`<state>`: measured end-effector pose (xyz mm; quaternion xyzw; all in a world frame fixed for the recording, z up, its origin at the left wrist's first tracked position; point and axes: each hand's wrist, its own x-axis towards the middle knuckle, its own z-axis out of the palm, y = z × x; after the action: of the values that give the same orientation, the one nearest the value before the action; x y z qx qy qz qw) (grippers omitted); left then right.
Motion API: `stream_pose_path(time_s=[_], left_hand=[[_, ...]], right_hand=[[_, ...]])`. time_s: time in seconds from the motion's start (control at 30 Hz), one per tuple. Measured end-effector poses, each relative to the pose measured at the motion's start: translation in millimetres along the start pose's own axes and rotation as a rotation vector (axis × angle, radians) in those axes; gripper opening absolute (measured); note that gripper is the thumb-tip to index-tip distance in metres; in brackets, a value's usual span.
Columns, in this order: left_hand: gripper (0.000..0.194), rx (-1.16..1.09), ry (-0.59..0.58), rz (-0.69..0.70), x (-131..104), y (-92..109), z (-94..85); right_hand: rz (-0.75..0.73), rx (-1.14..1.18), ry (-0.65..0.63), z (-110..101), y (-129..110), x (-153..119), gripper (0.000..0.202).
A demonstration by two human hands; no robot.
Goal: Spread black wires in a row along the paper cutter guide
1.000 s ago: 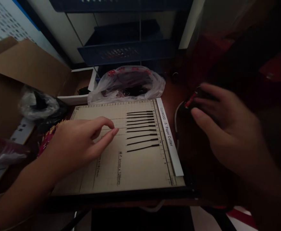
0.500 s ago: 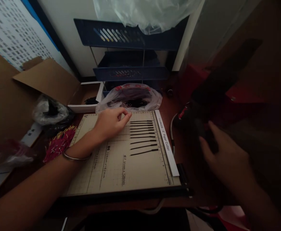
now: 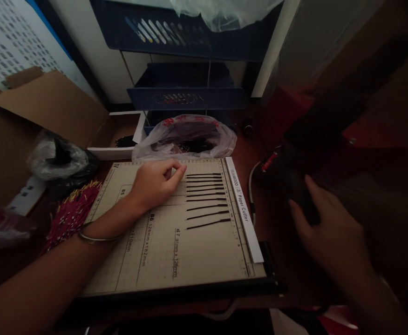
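Several thin black pieces [image 3: 207,197] lie roughly parallel on the beige paper cutter board [image 3: 207,251], their thicker ends toward the white strip [image 3: 244,209]. My left hand [image 3: 157,184] rests over the board's upper part, thumb and forefinger pinched beside the left ends of the top pieces; whatever sits between the fingertips is too small to make out. On the right, my right hand [image 3: 329,223] is curled round the lower part of a large dark tool [image 3: 298,186], which is dim and blurred.
Behind the board stands a plastic bag [image 3: 148,144] of dark pieces, with blue shelves [image 3: 190,97] beyond. An open cardboard box [image 3: 57,104], a clear bag [image 3: 43,158] and pink pieces with yellow tips [image 3: 73,211] are left. A cable [image 3: 252,186] curves at right.
The view has shifted slightly, so board and shelves appear a little displaced. Both hands keep nearly the same pose, and the black pieces lie as before.
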<state>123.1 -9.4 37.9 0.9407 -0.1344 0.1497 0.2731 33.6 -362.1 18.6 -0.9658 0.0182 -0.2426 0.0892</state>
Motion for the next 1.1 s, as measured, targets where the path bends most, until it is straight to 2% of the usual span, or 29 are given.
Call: stream_pose_path(time_s=[0.5,0.67,0.9,1.03,1.1], left_hand=[[0.036,-0.011,-0.037,0.036,-3.1,6.2,-4.1],[0.035,-0.027,-0.052,0.038,-3.3,8.1,-5.3],[0.034,-0.021,-0.062,0.055,-2.8,7.7,-6.0],[0.035,-0.026,-0.046,0.06,-2.3,6.2,-4.9],[0.036,-0.025,-0.038,0.057,-2.5,5.0,-4.2]], right_hand=[[0.057,0.065,-0.09,-0.5,-3.9,-2.4,0.071],[0.112,0.031,-0.086,-2.0,-7.4,-0.2,0.075],[0.168,0.035,-0.156,-4.1,-5.0,2.5,0.077],[0.096,0.079,-0.084,0.6,1.9,-2.5,0.072],[0.084,0.133,-0.045,0.1,-1.2,-5.3,0.076]])
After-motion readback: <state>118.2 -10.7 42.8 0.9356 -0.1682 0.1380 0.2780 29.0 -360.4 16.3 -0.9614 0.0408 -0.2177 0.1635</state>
